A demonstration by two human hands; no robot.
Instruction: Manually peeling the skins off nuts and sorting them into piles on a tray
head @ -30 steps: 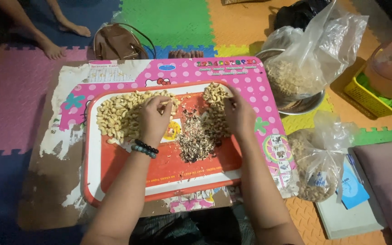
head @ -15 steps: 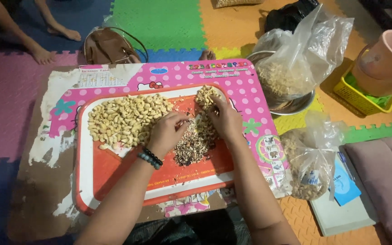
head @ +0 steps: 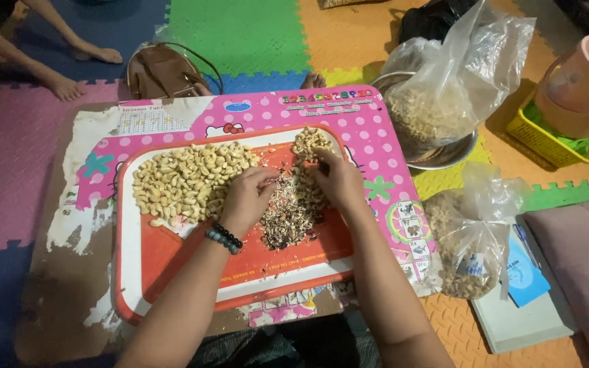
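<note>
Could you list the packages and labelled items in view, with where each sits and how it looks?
Large clear plastic bag of nuts: upper right, standing in a metal bowl.
Small knotted clear bag of nuts: right of the table, white label.
Blue card: on a white board, far right.

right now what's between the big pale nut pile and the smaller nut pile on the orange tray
In the head view, a dark heap of husk scraps, with both hands over its top end.
</note>
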